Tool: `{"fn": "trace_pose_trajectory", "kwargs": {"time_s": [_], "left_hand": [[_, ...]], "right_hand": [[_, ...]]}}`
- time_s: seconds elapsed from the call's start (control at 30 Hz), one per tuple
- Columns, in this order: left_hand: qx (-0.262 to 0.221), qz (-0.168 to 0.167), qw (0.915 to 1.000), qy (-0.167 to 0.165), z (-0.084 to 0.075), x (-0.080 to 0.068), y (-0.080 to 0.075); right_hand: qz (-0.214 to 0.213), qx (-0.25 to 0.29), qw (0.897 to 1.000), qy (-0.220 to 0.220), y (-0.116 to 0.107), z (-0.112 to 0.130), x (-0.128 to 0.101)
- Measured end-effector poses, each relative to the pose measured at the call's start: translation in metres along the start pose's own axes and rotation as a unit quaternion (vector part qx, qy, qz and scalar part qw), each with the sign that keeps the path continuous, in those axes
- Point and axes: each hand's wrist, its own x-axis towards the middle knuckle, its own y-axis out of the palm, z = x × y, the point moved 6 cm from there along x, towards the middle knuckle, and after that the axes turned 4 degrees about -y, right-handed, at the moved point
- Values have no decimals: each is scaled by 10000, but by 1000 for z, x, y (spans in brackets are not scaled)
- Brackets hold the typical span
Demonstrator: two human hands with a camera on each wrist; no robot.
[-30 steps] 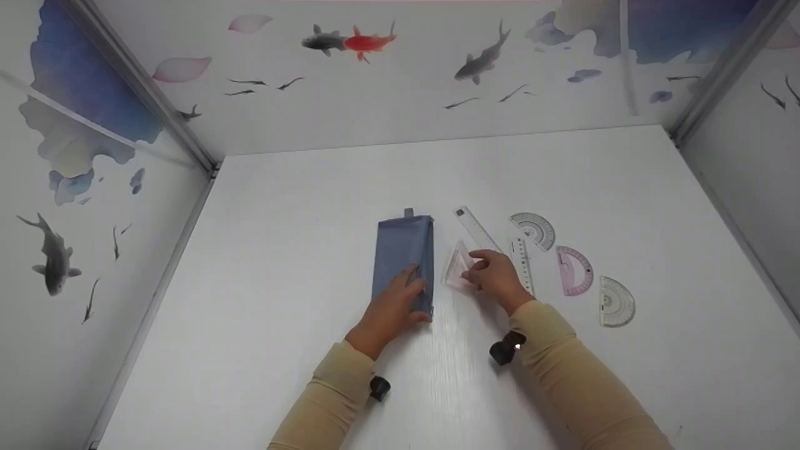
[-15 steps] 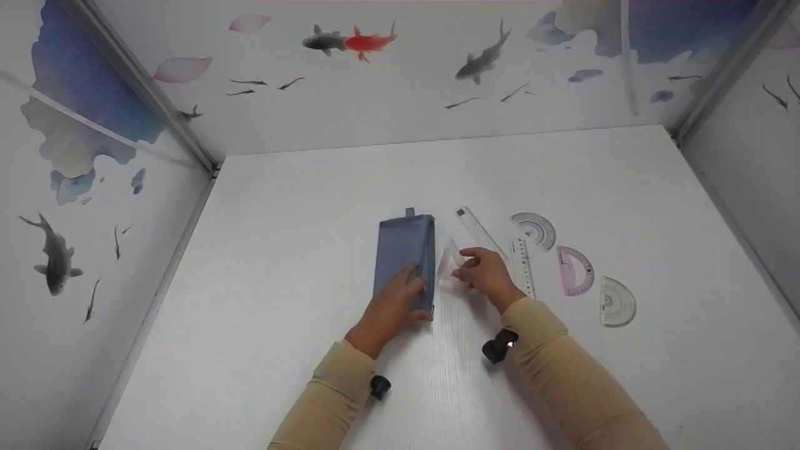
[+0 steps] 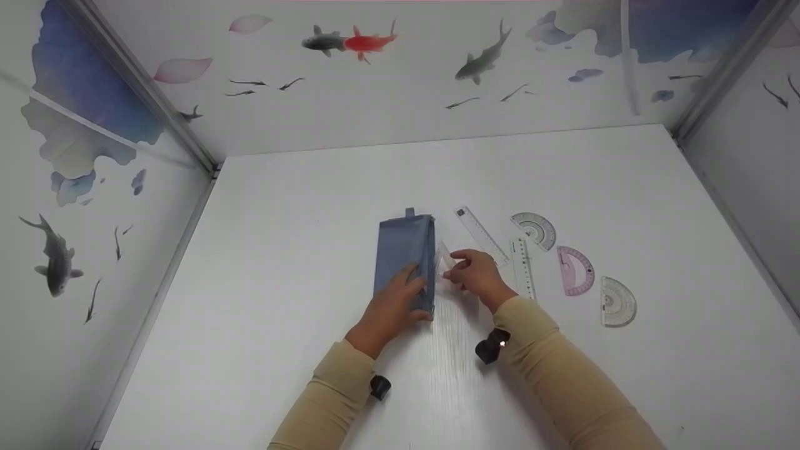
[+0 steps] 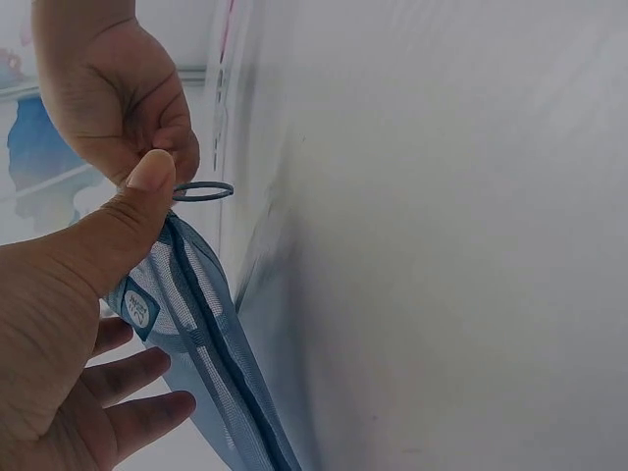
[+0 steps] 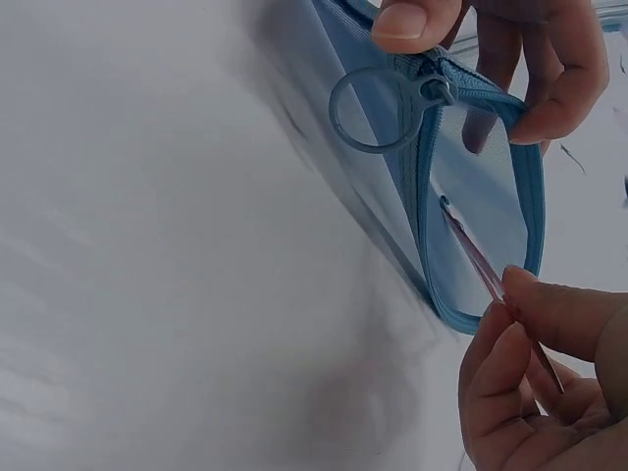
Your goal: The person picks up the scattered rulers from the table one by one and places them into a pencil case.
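A blue mesh zip pouch (image 3: pixel 397 247) lies lengthwise near the middle of the table. Along its right side the mouth gapes, and a zipper ring (image 5: pixel 335 113) hangs from its near end. My left hand (image 3: pixel 389 306) holds the pouch across its near half, thumb by the zipper end and fingers spread over the other side. Between thumb and fingers my right hand (image 3: pixel 473 275) pinches a clear, pink-tinted set square (image 5: pixel 473 257). Its leading corner reaches into the mouth in the right wrist view. The pouch's inside is only partly visible.
Two clear rulers (image 3: pixel 480 234) (image 3: pixel 523 269) lie right of the right hand. Further right are a clear protractor (image 3: pixel 545 230), a pink protractor (image 3: pixel 567 275) and another clear protractor (image 3: pixel 619 302). White walls with painted fish (image 3: pixel 369 42) bound the table at the back and sides.
My right hand has carried the set square leftward to the pouch's mouth, turning it more edge-on. The left hand and pouch have stayed almost still.
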Motion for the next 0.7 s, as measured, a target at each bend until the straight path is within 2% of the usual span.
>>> {"fn": "trace_pose_trajectory", "kwargs": {"time_s": [0.33, 0.7], "left_hand": [[-117, 135, 9998, -112, 1, 1, 3], [-86, -26, 10000, -22, 0, 1, 3]], "right_hand": [[-5, 1, 9999, 129, 8, 0, 2], [120, -80, 9999, 74, 19, 6, 3]]}}
